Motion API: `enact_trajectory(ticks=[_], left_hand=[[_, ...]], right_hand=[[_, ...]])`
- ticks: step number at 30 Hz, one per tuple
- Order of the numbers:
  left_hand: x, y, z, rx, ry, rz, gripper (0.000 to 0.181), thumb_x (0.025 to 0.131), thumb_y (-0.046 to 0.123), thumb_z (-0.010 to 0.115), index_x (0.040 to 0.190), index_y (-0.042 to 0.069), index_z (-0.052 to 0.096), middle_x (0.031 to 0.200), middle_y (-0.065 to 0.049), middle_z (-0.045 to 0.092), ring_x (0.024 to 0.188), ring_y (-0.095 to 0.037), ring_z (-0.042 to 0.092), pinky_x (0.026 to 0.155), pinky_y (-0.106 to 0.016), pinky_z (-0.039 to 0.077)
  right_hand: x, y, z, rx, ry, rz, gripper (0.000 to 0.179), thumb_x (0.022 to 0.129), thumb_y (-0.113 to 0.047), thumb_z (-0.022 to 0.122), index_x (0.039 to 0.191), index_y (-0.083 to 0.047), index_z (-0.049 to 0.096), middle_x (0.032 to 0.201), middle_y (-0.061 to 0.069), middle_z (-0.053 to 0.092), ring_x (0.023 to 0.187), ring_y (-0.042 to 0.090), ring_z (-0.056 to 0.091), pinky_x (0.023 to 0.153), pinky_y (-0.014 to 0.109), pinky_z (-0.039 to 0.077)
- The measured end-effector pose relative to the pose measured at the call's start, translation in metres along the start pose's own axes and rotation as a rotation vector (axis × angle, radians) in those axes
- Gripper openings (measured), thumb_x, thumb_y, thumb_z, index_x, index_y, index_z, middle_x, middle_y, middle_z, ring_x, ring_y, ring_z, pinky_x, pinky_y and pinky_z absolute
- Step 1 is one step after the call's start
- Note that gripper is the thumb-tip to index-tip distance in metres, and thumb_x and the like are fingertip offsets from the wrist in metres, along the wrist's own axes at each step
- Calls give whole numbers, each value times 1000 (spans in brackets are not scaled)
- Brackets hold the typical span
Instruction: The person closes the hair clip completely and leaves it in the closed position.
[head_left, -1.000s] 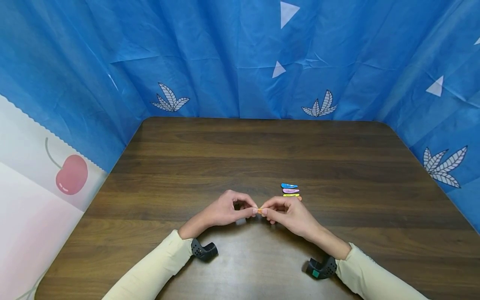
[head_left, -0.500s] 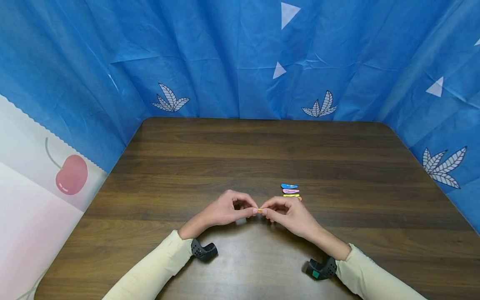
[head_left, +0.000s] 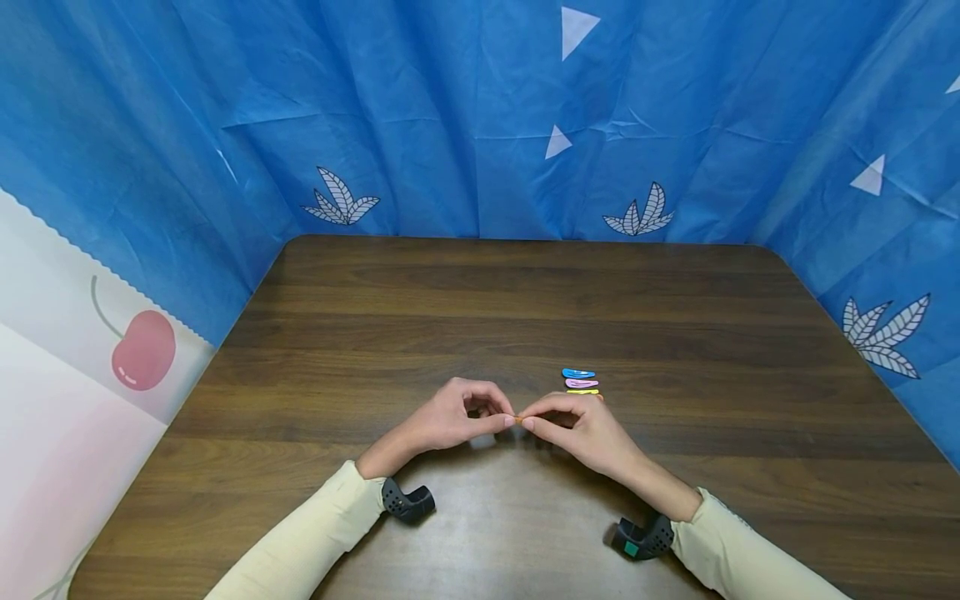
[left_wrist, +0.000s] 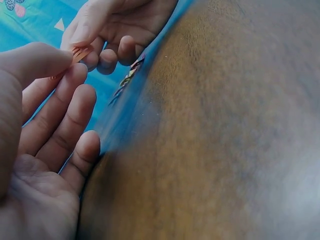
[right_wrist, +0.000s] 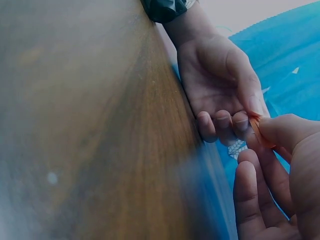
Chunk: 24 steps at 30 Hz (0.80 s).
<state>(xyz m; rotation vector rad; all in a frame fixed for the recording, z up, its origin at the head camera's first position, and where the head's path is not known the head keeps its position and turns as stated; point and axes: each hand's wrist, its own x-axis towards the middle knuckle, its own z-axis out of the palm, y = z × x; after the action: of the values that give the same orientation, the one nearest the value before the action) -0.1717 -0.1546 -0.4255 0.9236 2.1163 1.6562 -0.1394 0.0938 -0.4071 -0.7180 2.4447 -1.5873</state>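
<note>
An orange hair clip [head_left: 518, 419] is held above the table between both hands, mostly covered by fingertips. My left hand [head_left: 454, 418] pinches one end between thumb and forefinger, and my right hand [head_left: 583, 427] pinches the other end the same way. In the left wrist view the orange clip [left_wrist: 80, 54] shows narrow metal-like strips; the right wrist view shows the clip [right_wrist: 257, 128] spanning the two thumbs. Just beyond the right hand lie a blue hair clip [head_left: 578, 373], a pink hair clip [head_left: 582, 383] and a yellow hair clip [head_left: 582, 392]. Another orange piece [head_left: 599, 397] is mostly hidden behind the right hand.
The brown wooden table [head_left: 420, 308] extends around the hands. A blue curtain [head_left: 450, 108] hangs along its far side, and a white cloth with a cherry print [head_left: 142, 350] is at the left. Each wrist wears a black device [head_left: 408, 502].
Both hands keep their pinch on the orange hair clip and stay nearly in place. The clip has turned slightly between the fingertips, so less of it shows. The lying clips have not moved.
</note>
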Motion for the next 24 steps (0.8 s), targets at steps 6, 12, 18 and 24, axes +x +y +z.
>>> enact_trajectory(ticks=[6,12,18,24], left_hand=[[0,-2,0,-30,11,4,6,96,16,74,100,12,77,90,-3,74,74,-13,63,67,-25,51],[1,-2,0,-43,29,24,7,93,11,76,101,10,78,90,-3,75,69,-10,60,60,-23,48],[2,-2,0,-13,59,26,12,92,9,78,103,9,76,86,-3,72,69,-9,58,60,-22,47],[3,-3,0,56,101,14,12,91,13,79,103,13,77,83,3,70,69,-8,58,59,-21,46]], right_hand=[[0,0,0,-36,8,6,14,95,-20,76,109,-22,78,103,-5,76,85,15,71,69,27,58],[2,1,0,-109,34,-52,19,94,-19,78,112,-22,77,103,-8,75,84,11,69,70,27,58],[2,5,1,-194,79,-147,21,92,-13,80,110,-23,78,100,-10,75,78,7,68,69,25,58],[2,5,0,-205,95,-150,22,90,-11,81,108,-23,78,99,-11,75,77,6,68,68,25,58]])
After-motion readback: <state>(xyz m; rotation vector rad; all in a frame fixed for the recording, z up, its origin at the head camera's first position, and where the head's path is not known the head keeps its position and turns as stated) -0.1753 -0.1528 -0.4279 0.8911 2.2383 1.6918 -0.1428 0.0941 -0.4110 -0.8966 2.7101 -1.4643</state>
